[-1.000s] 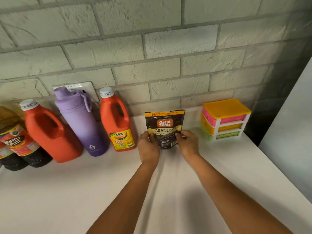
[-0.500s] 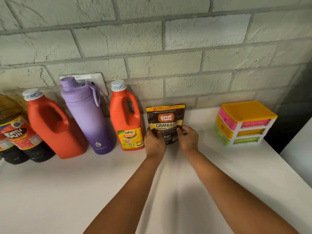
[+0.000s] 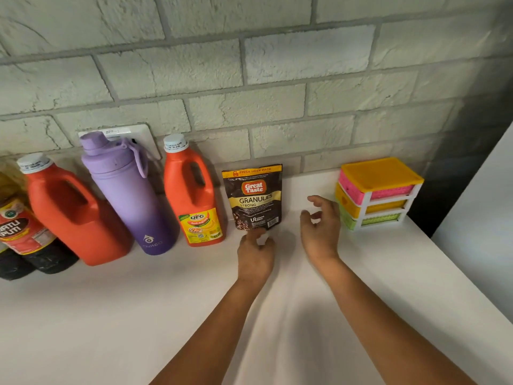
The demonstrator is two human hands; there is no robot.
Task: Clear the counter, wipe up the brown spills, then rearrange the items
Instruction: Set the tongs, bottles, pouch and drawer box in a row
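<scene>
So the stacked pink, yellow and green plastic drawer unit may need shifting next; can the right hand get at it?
Probably yes: the right hand hovers open beside the drawer unit, with only bare white counter between.

A wall of pale grey-green painted bricks (image 3: 249,79) stands behind. On it, a white plastic socket plate (image 3: 144,134) is fixed.

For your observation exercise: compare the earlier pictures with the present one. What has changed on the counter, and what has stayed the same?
Both hands have let go of the coffee pouch. The left hand has drawn back just below it; the right hand has moved off to the right, fingers loose. The pouch stays upright against the wall; the bottles and the drawer organizer have not moved.
</scene>
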